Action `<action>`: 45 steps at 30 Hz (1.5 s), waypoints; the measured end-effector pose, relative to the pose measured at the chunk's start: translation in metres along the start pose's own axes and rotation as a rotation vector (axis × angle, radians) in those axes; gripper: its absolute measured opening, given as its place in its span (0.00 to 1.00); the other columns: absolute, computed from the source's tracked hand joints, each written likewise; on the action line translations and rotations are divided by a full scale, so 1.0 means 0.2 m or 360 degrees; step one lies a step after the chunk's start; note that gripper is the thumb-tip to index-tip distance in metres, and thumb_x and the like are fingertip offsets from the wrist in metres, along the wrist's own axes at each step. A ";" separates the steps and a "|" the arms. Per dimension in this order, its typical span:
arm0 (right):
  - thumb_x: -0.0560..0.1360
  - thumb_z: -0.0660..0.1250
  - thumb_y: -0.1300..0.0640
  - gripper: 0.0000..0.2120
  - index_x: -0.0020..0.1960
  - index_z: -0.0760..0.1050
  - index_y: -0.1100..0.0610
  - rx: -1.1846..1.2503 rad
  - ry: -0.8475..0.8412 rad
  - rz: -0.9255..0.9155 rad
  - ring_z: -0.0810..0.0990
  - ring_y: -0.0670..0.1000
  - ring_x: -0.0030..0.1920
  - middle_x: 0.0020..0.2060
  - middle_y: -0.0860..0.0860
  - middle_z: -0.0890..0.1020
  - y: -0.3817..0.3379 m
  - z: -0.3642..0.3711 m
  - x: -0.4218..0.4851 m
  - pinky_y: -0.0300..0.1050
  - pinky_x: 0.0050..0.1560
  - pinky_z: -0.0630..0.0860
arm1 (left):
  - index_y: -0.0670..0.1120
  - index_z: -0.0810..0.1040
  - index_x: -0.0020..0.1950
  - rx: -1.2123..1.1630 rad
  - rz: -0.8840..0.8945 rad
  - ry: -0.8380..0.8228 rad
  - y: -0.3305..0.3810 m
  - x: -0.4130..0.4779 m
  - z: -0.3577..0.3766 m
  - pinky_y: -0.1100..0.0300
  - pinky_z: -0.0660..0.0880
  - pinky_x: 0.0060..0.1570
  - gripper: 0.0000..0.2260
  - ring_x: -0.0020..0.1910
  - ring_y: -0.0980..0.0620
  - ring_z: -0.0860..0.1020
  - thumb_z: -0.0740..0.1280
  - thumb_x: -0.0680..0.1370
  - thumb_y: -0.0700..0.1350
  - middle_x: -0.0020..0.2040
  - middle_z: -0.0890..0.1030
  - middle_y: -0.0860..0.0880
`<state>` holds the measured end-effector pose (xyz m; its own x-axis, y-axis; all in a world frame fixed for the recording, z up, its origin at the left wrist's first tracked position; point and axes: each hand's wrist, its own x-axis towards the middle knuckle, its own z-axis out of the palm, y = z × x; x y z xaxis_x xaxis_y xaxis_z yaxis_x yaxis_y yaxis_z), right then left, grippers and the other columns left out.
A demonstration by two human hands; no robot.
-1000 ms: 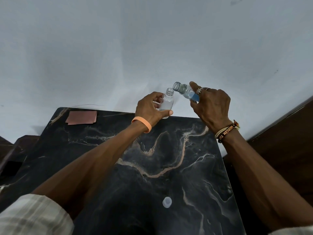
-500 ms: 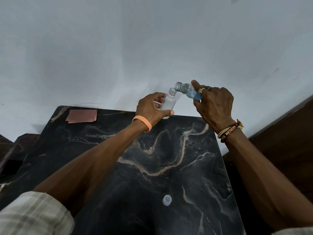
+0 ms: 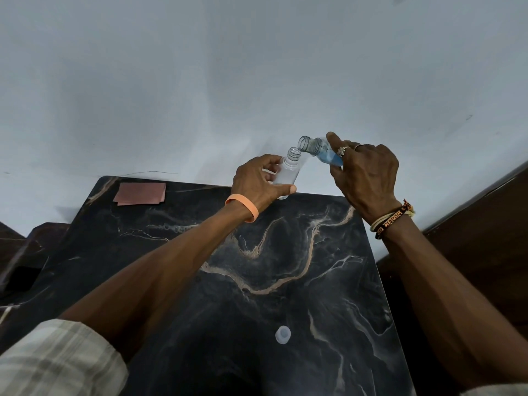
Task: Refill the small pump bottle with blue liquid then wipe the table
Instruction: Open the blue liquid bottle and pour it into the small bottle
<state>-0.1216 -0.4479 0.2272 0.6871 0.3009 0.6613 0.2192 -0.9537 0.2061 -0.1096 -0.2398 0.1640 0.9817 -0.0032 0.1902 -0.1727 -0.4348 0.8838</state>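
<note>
Left hand (image 3: pixel 258 182) grips our empty small bottle (image 3: pixel 287 174) upright | right hand (image 3: pixel 367 177) grips tilted blue-liquid bottle (image 3: pixel 320 151), mouths near

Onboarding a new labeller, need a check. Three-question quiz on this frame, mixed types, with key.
1. True or false: the left hand grips the small bottle, whose neck is open.
2. The bottle with blue liquid is: A standing upright; B tilted in the right hand, mouth toward the small bottle; C lying flat.
3. Fill in: the white cap lies on the ___, apart from both hands.
Key: 1 true; 2 B; 3 table.
</note>
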 end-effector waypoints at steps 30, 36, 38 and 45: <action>0.69 0.73 0.63 0.24 0.65 0.79 0.58 -0.0069 -0.0041 -0.0101 0.81 0.62 0.34 0.43 0.58 0.85 -0.01 -0.04 -0.02 0.47 0.35 0.72 | 0.51 0.78 0.62 -0.0003 0.0005 -0.0012 -0.01 -0.02 -0.03 0.59 0.79 0.48 0.31 0.47 0.52 0.81 0.81 0.61 0.53 0.55 0.82 0.50; 0.69 0.73 0.64 0.24 0.65 0.78 0.58 -0.0100 -0.0026 -0.0135 0.81 0.62 0.34 0.42 0.60 0.85 -0.01 -0.05 -0.01 0.48 0.35 0.74 | 0.51 0.78 0.61 0.0003 -0.0001 -0.0001 -0.01 -0.02 -0.04 0.62 0.78 0.46 0.30 0.46 0.52 0.81 0.81 0.61 0.53 0.55 0.82 0.51; 0.68 0.74 0.65 0.25 0.65 0.79 0.59 -0.0105 -0.0017 -0.0152 0.81 0.62 0.34 0.43 0.60 0.85 -0.02 -0.05 -0.01 0.48 0.36 0.74 | 0.51 0.78 0.61 0.0000 -0.0005 -0.0008 -0.02 -0.02 -0.04 0.64 0.77 0.46 0.30 0.47 0.52 0.81 0.81 0.61 0.53 0.56 0.82 0.50; 0.69 0.74 0.65 0.25 0.66 0.78 0.59 -0.0146 -0.0087 -0.0180 0.83 0.63 0.37 0.45 0.62 0.85 -0.02 -0.05 0.00 0.49 0.37 0.75 | 0.51 0.78 0.62 0.0030 -0.0007 -0.0021 -0.03 -0.02 -0.04 0.68 0.74 0.42 0.30 0.46 0.54 0.79 0.80 0.62 0.53 0.57 0.82 0.50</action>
<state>-0.1299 -0.4438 0.2342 0.6988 0.4037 0.5905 0.2350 -0.9093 0.3435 -0.1123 -0.2303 0.1622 0.9835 -0.0129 0.1807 -0.1670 -0.4517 0.8764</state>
